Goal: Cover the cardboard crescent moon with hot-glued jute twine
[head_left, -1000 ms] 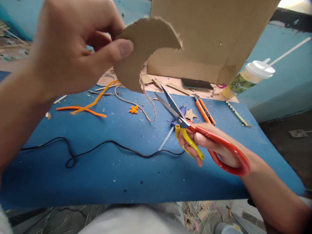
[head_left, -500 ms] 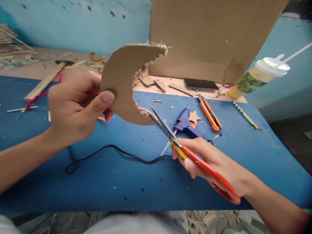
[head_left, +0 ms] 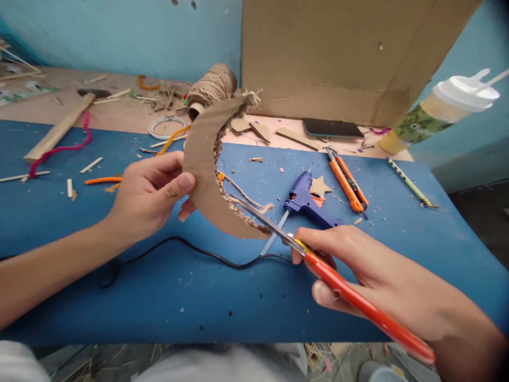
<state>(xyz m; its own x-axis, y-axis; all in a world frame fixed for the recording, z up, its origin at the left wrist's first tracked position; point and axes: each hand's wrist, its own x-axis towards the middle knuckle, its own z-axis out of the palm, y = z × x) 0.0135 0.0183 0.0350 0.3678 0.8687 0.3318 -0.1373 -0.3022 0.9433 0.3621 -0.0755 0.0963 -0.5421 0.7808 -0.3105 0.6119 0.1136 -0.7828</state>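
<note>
My left hand (head_left: 155, 185) pinches a crescent-shaped piece of cardboard (head_left: 202, 159) by its outer left edge, thumb on the near face. Its inner curve is ragged, with frayed fibres at the upper tip. My right hand (head_left: 350, 270) is wrapped round a pair of scissors (head_left: 338, 281) with red and yellow on the handles. The blades lie along the crescent's lower inner edge, near its lower tip. Behind the blades, a strand of twine (head_left: 250, 196) shows against the blue table (head_left: 159, 297).
Close to the scissors lie a blue glue gun (head_left: 304, 196), a cardboard star (head_left: 320, 187) and an orange utility knife (head_left: 347, 183). A twine spool (head_left: 214, 87), a phone (head_left: 333, 128) and a drink cup (head_left: 429, 116) stand or lie further back. A hammer (head_left: 63, 124) lies left. A black cable (head_left: 199, 249) crosses the table.
The cardboard crescent has tilted and moved slightly right and down in my left hand. The scissors have turned edge-on, with the blades now closer along the inner edge. The twine spool has come into sight.
</note>
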